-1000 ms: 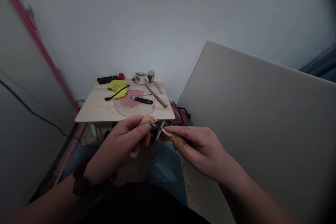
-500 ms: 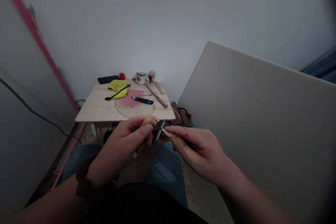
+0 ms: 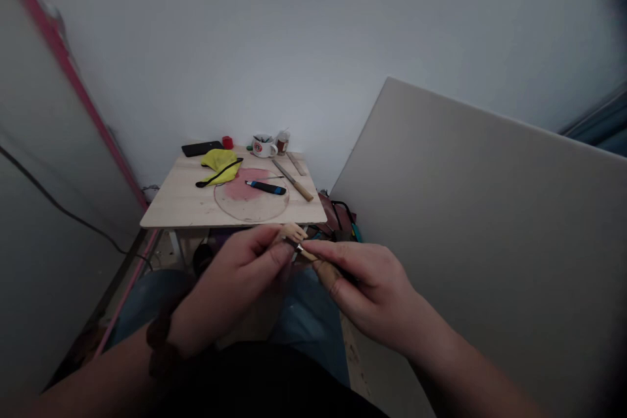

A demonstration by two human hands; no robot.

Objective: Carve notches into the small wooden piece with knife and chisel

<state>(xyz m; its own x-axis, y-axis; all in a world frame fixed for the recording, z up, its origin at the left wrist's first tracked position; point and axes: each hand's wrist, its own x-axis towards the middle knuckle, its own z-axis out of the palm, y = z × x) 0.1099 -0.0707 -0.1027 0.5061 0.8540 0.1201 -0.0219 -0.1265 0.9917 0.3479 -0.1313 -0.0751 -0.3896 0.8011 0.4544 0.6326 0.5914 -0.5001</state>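
Observation:
Between the fingers of my left hand (image 3: 249,264) is a small pale wood carving (image 3: 292,231) with finger-like prongs at its right end; my palm hides the rest of it. My right hand (image 3: 372,277) is closed around a carving knife (image 3: 307,253) with a light wooden handle and a metal collar. Its dark blade lies against the lower side of the carving, close to my left thumb. A tan covering wraps my right thumb. Both hands are above my lap, just in front of the table (image 3: 166,210).
On the table lie a blue-black utility knife (image 3: 265,188), a wooden-handled file (image 3: 292,180), a yellow cloth (image 3: 220,166) and a black phone-like slab (image 3: 202,148). A white mug (image 3: 263,146) stands near the back wall. A large pale panel (image 3: 470,222) rises at the right.
The carving has turned and moved slightly right and down in my left hand. The knife has shifted a little left, its blade now nearer my left thumb.

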